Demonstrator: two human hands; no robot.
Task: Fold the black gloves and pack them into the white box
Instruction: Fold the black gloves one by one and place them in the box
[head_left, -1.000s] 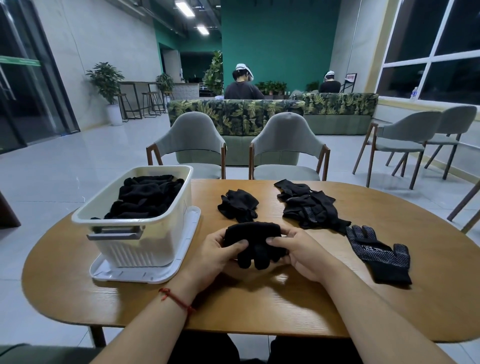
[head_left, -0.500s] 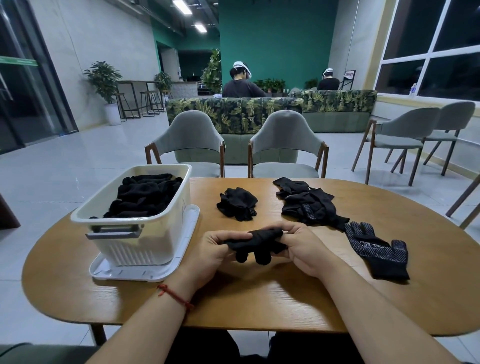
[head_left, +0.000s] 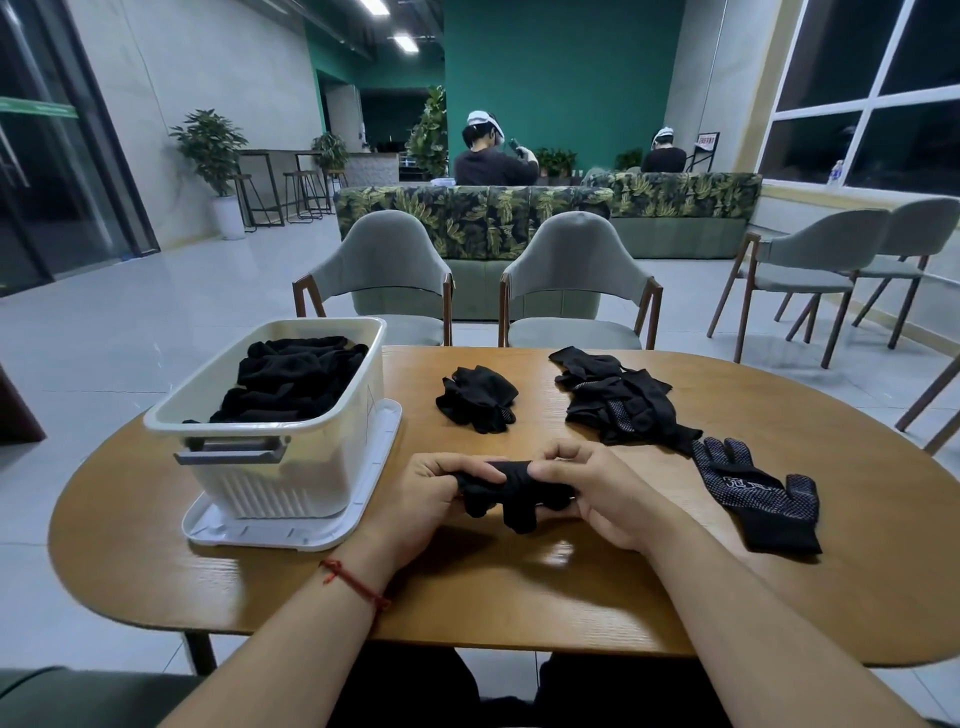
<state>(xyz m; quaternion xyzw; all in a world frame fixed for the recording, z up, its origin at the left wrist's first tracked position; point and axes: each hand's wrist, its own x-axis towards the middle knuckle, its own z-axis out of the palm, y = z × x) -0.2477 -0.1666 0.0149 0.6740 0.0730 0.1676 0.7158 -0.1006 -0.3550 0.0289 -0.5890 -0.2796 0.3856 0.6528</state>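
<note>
While fingers curl, both hands (head_left: 511, 493) grip one black glove (head_left: 511, 491).

legible text: none | flat glove (head_left: 758, 493) just right of right hand (head_left: 597, 493): white printed mark on its back, characters too small to read | far sign (head_left: 707, 141) well beyond the hand: red lettering, blurred

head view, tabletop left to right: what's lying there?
white box → small glove bundle → larger glove pile → flat dotted glove. Skipped: the held glove in left hand and right hand, since it overlaps the bundle.
</note>
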